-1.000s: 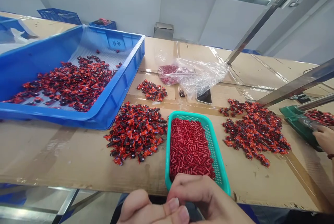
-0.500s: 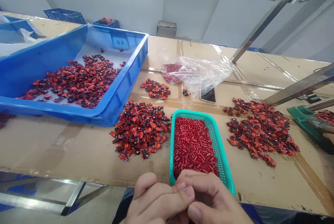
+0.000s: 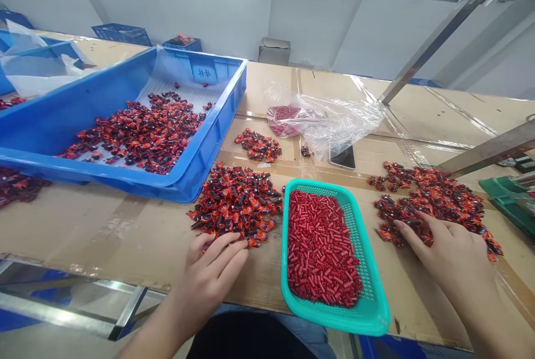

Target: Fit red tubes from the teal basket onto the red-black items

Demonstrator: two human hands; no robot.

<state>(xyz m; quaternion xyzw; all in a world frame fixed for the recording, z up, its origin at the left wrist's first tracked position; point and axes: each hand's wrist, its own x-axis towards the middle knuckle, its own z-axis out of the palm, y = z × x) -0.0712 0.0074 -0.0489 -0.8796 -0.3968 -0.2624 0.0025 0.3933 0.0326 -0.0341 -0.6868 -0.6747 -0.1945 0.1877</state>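
Observation:
My left hand (image 3: 214,272) lies flat, fingers stretched out, at the near edge of a pile of small red-and-black pieces (image 3: 236,203). My right hand (image 3: 445,250) rests with fingers spread on the near side of a second pile of the same pieces (image 3: 434,197) to the right. Between the hands stands a teal mesh basket (image 3: 374,297) filled with short red tubes (image 3: 321,247). Neither hand visibly holds anything.
A large blue crate (image 3: 209,141) with more red-and-black pieces sits at the left. A clear plastic bag (image 3: 334,119) with red tubes, a small pile (image 3: 258,146) and a phone (image 3: 343,156) lie behind. Metal bars (image 3: 485,150) and a green tray (image 3: 507,197) are on the right.
Both hands were pinched together near the table's front edge; now they have parted, the left onto the left pile, the right onto the right pile. The camera shifted left.

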